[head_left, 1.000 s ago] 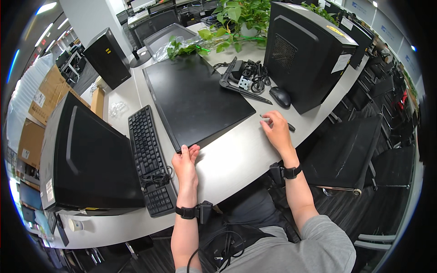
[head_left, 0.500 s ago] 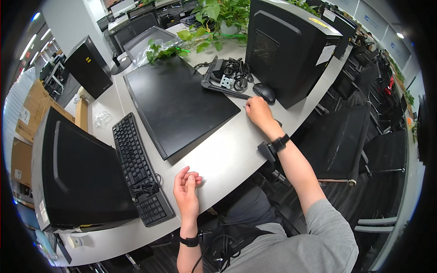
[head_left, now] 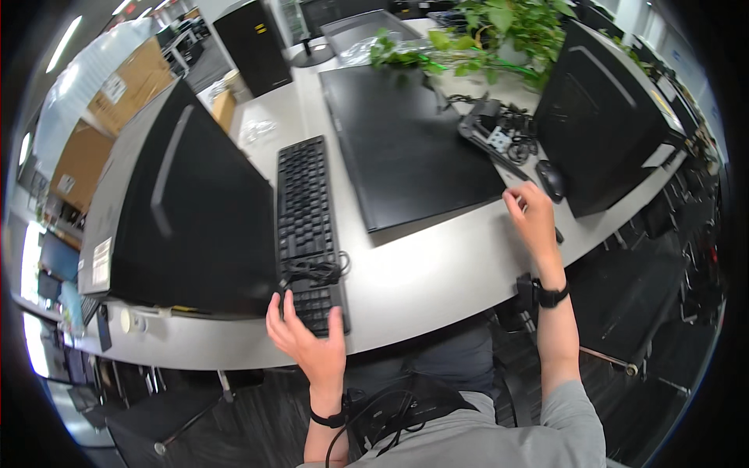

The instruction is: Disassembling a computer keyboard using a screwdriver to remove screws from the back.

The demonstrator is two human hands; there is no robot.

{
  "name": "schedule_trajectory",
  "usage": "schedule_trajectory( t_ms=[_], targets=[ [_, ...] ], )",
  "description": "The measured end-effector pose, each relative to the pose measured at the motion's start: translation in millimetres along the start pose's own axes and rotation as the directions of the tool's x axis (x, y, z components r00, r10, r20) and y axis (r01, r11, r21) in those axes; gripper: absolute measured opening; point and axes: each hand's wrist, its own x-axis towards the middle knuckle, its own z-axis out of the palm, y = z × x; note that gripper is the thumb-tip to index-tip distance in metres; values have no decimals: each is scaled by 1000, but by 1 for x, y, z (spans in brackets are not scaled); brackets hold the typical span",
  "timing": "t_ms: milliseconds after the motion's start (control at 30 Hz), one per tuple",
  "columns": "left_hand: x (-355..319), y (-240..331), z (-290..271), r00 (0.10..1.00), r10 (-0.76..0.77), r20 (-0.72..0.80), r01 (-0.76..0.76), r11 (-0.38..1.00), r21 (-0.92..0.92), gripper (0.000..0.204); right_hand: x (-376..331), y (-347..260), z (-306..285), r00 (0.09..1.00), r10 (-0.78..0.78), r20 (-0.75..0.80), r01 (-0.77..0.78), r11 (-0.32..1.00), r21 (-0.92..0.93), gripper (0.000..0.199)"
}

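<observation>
My left hand (head_left: 312, 339) is spread open at the near end of a black keyboard (head_left: 304, 195), beside its number keys. A bundled cable (head_left: 312, 269) lies on the keyboard. My right hand (head_left: 537, 226) hovers at the near right corner of a flat black monitor panel (head_left: 413, 148). Its fingers are loosely bent and apart, with nothing visible in them. Just beyond it are a black mouse (head_left: 551, 181) and a black monitor stand arm (head_left: 488, 136) with a metal plate. Coiled cables (head_left: 519, 129) lie against the stand arm.
A black computer tower (head_left: 211, 218) stands on the left of the desk (head_left: 421, 273), another tower (head_left: 601, 125) on the right. A third tower (head_left: 253, 51) is at the far left. A leafy plant (head_left: 507, 39) and clear plastic wrap (head_left: 370, 51) are at the back. Cardboard boxes (head_left: 129, 90) are at the left.
The view has swung left, so the desk things sit further right in it. My left hand has moved to the keyboard's near end and spread its fingers. My right hand's fingers have loosened.
</observation>
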Motion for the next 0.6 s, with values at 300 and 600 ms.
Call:
schedule_trajectory(
  t_ms=[300, 600],
  targets=[
    [5, 10, 2, 924, -233, 304, 146, 948, 284, 121, -76, -103, 48, 823, -337, 457, 192, 922, 335, 18],
    [-33, -13, -67, 867, -243, 436, 451, 753, -478, 112, -102, -117, 73, 740, -325, 589, -24, 862, 506, 35]
  ],
)
